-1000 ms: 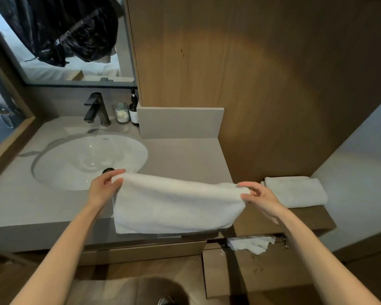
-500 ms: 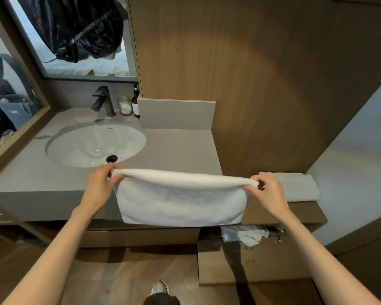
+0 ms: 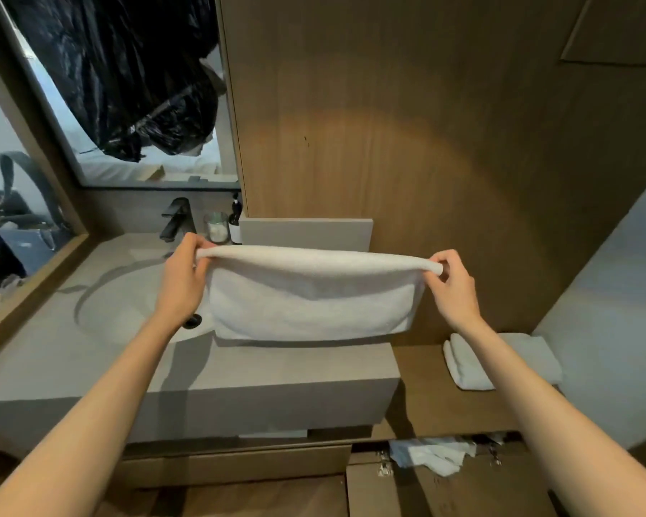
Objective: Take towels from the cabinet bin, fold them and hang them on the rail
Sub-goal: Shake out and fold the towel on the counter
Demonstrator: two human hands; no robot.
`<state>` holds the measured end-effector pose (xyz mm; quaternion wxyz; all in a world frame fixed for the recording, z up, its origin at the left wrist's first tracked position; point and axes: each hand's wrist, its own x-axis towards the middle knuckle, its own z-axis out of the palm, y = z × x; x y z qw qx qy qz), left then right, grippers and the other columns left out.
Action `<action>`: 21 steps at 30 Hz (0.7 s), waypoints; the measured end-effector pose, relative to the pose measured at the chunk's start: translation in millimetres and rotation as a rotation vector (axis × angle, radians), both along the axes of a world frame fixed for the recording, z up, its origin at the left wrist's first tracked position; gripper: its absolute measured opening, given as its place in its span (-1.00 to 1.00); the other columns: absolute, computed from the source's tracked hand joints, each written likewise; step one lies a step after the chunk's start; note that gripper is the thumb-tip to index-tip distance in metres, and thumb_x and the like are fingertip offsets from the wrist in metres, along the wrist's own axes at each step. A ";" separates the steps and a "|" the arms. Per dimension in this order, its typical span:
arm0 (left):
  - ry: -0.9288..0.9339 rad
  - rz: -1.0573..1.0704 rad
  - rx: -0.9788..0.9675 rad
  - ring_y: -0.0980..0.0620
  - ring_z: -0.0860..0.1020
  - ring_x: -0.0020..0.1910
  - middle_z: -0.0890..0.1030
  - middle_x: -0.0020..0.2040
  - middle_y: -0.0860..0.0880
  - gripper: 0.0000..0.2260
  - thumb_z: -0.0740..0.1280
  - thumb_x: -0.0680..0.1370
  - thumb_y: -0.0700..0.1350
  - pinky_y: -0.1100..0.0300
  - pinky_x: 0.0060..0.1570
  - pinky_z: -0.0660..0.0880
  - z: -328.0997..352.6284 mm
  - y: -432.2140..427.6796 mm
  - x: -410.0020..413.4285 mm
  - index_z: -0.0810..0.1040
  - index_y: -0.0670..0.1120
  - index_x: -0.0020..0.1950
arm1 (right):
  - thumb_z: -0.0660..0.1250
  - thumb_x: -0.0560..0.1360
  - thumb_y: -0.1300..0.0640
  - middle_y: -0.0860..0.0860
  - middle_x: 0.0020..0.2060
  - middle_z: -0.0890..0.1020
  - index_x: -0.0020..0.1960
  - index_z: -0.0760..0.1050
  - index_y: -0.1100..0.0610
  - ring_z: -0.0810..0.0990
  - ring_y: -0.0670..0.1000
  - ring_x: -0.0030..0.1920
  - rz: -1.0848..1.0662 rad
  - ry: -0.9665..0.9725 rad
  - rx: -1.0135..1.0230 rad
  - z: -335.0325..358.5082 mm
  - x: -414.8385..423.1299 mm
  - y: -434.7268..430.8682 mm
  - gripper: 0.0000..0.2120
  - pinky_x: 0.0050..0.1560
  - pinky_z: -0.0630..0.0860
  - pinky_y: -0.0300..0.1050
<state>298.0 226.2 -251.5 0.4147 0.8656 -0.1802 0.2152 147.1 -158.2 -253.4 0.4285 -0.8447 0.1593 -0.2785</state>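
- Fingers [image 3: 191, 243] of the left hand [image 3: 181, 281] curl over the left end of the white towel [image 3: 310, 292], clamping its rounded top fold; the cloth begins right at these fingertips and runs off to the right.
- Fingers [image 3: 449, 260] of the right hand [image 3: 454, 289] pinch the opposite end of the same fold; thumb and forefinger close on the cloth, the other fingers bent beside it.
- Both hands are thus grasping the towel; it is in the air, stretched level between them, doubled over, with the fold taut on top and the rest hanging as a flat rectangle below the fingers.
- It hangs in front of the wood wall panel [image 3: 426, 143] and above the grey desk [image 3: 276, 371]; whether its lower edge touches the desk cannot be told.
- Left of it, the sink [image 3: 127, 300] is set into the desk, partly hidden by the left hand; a black faucet [image 3: 176, 218], a glass jar [image 3: 217, 227] and a dark bottle [image 3: 235, 223] stand at the back.
- Right of the desk, a lower wooden shelf [image 3: 422, 386] carries a folded towel [image 3: 467, 367], partly covered by the right forearm.
- Below that shelf, the cabinet bin [image 3: 444, 494] shows crumpled towels [image 3: 433, 455] at its top.
- Above the sink, a black plastic bag [image 3: 127, 76] shows in the glass.
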 end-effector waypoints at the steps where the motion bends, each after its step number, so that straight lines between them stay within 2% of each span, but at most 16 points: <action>1: -0.027 0.002 -0.009 -0.01 0.49 -0.06 0.55 0.01 0.00 -0.91 0.21 0.62 -0.23 0.03 -0.10 0.43 2.3 -2.0 7.8 0.41 -0.04 0.04 | 0.28 0.59 0.15 -0.11 -0.10 0.53 0.07 0.40 0.08 0.53 -0.10 -0.08 -0.017 -0.025 0.027 1.9 7.4 0.0 -0.91 -0.17 0.43 -0.28; 4: -0.063 0.000 -0.067 0.03 0.49 -0.01 0.53 0.06 0.01 -0.86 0.20 0.61 -0.25 0.05 -0.02 0.46 -3.4 -5.0 32.2 0.43 -0.03 0.09 | 0.31 0.58 0.18 -0.11 -0.01 0.55 0.09 0.41 0.09 0.53 -0.16 -0.01 -0.038 -0.066 0.084 -3.5 31.8 2.0 -0.88 -0.12 0.42 -0.36; 7: -0.050 -0.016 -0.063 0.07 0.44 0.04 0.50 0.13 0.01 -0.80 0.21 0.60 -0.32 0.16 0.01 0.39 -34.0 -2.6 34.6 0.44 -0.10 0.16 | 0.34 0.56 0.20 -0.15 -0.05 0.54 0.08 0.43 0.10 0.54 -0.19 -0.03 -0.029 -0.021 0.089 -32.2 39.1 5.3 -0.87 -0.15 0.43 -0.45; 8: -0.043 -0.032 -0.021 0.08 0.43 0.05 0.48 0.14 0.02 -0.79 0.22 0.58 -0.34 0.18 0.01 0.37 -51.4 1.0 32.2 0.44 -0.11 0.16 | 0.35 0.55 0.21 -0.16 -0.06 0.54 0.06 0.44 0.11 0.54 -0.19 -0.04 -0.023 0.028 0.083 -46.5 37.4 6.0 -0.87 -0.15 0.44 -0.46; 10: 0.031 -0.077 0.061 0.05 0.42 0.10 0.46 0.21 -0.03 -0.76 0.25 0.54 -0.40 0.16 0.02 0.37 -94.6 11.0 23.9 0.40 -0.08 0.06 | 0.37 0.52 0.26 -0.10 -0.07 0.56 -0.01 0.45 0.08 0.55 -0.13 -0.04 0.002 0.196 0.037 -84.1 29.3 5.7 -0.86 -0.10 0.50 -0.34; 13: 0.295 -0.129 0.189 -0.14 0.48 0.19 0.50 0.20 -0.10 -0.56 0.28 0.41 -0.45 0.14 0.05 0.36 -157.2 29.9 8.3 0.36 0.14 -0.13 | 0.35 0.48 0.36 -0.02 -0.11 0.56 -0.17 0.41 -0.01 0.57 0.07 0.00 0.081 0.529 0.009 -141.2 13.4 9.0 -0.71 -0.17 0.42 -0.27; 15: 0.451 -0.125 0.265 -0.19 0.47 0.23 0.54 0.20 -0.12 -0.50 0.26 0.36 -0.50 0.14 0.14 0.34 -180.7 39.5 -0.5 0.37 0.16 -0.21 | 0.28 0.47 0.44 0.01 -0.04 0.55 -0.18 0.43 -0.02 0.54 0.09 0.08 0.099 0.648 0.008 -161.3 6.4 14.7 -0.66 -0.10 0.39 -0.21; 16: 0.490 -0.128 0.288 -0.18 0.45 0.26 0.53 0.24 -0.12 -0.49 0.26 0.33 -0.53 0.14 0.18 0.32 -182.4 40.3 -4.0 0.39 0.14 -0.21 | 0.25 0.47 0.46 0.02 0.00 0.53 -0.16 0.46 0.01 0.52 0.08 0.10 0.087 0.668 0.011 -164.0 6.3 15.7 -0.67 -0.03 0.38 -0.21; 18: 0.542 -0.096 0.283 -0.13 0.44 0.24 0.51 0.25 -0.09 -0.57 0.27 0.30 -0.51 0.14 0.17 0.35 -175.9 35.8 -2.2 0.46 0.05 -0.20 | 0.23 0.50 0.42 0.04 0.02 0.52 -0.08 0.48 0.07 0.50 0.06 0.08 0.045 0.697 0.071 -162.1 12.5 13.6 -0.74 -0.05 0.39 -0.17; 20: 0.587 -0.029 0.211 -0.07 0.50 0.09 0.52 0.17 -0.09 -0.72 0.27 0.39 -0.44 0.16 0.02 0.43 -168.3 28.2 4.4 0.53 -0.07 -0.12 | 0.21 0.56 0.30 0.06 0.05 0.52 0.02 0.43 0.07 0.51 0.12 0.12 -0.019 0.695 0.157 -159.8 21.4 10.7 -0.85 -0.03 0.45 -0.08; 21: 0.613 0.018 0.171 -0.07 0.51 0.03 0.52 0.14 -0.11 -0.81 0.28 0.46 -0.38 0.13 -0.03 0.45 -166.4 24.5 9.1 0.54 -0.12 -0.05 | 0.20 0.59 0.21 0.08 0.09 0.51 0.08 0.38 0.08 0.49 0.15 0.18 -0.046 0.685 0.209 -158.1 26.0 11.0 -0.91 0.07 0.47 -0.01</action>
